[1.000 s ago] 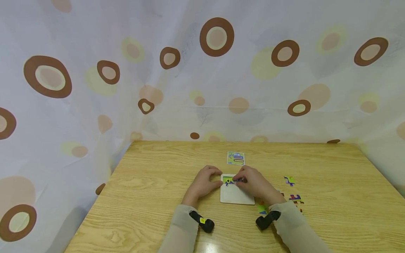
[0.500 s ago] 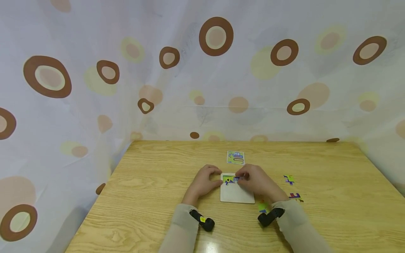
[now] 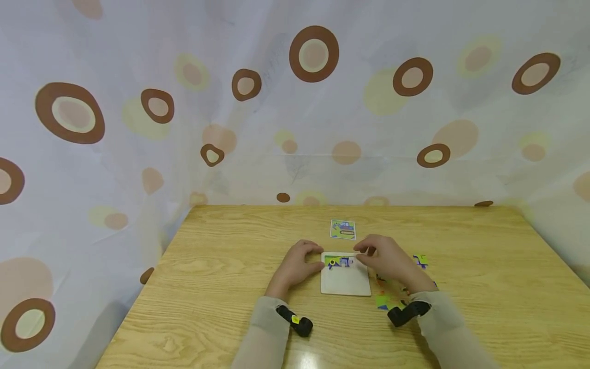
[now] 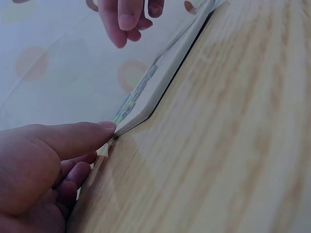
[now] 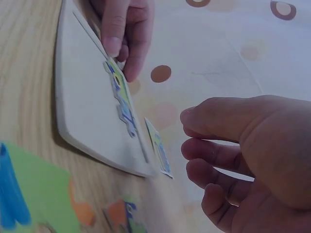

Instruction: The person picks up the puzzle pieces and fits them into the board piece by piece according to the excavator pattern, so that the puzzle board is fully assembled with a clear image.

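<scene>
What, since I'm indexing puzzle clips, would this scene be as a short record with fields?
Left hand: holds the white puzzle tray at its left edge
Right hand: near the tray's far right corner, holding nothing visible
Joined pieces: along the tray's far side
Picture card: on the wooden table, beyond the tray
Loose pieces: right of the tray, partly hidden

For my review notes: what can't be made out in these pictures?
- Head view: some loose pieces, partly hidden by the right arm.
- Left wrist view: the right hand, cut off by the top edge.
- Right wrist view: green piece, blurred and cut off by the picture's edge.
</scene>
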Demonstrator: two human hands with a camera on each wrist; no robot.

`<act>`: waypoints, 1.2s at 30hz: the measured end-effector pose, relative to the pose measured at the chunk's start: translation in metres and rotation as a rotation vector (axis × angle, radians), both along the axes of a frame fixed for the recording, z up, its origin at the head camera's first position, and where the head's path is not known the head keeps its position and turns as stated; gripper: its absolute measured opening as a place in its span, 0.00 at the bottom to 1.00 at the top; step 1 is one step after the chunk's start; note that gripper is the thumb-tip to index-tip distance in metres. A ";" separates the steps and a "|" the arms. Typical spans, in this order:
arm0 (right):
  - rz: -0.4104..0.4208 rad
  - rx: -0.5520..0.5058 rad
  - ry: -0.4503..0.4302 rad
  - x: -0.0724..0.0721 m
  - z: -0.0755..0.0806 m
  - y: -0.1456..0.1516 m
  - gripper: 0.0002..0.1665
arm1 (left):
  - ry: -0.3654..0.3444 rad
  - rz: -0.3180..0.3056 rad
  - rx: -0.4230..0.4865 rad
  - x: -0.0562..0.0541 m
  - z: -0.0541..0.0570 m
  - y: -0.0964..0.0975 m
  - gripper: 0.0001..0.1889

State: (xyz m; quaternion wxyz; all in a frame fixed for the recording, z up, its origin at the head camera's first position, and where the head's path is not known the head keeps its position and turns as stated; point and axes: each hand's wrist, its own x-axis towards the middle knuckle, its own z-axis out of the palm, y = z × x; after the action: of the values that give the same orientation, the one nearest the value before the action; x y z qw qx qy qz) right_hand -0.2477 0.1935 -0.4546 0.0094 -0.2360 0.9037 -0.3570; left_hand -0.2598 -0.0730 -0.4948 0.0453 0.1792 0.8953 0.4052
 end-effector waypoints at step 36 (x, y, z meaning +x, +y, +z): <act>-0.181 0.099 0.012 0.014 -0.009 0.101 0.16 | -0.010 0.007 0.004 -0.002 -0.004 0.000 0.18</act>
State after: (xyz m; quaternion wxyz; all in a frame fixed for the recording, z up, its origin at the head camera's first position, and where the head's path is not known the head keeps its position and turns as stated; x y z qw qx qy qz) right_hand -0.2338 0.2947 -0.4635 -0.0166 -0.1550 0.9379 -0.3099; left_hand -0.2620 -0.0731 -0.4989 0.0478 0.1741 0.8949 0.4082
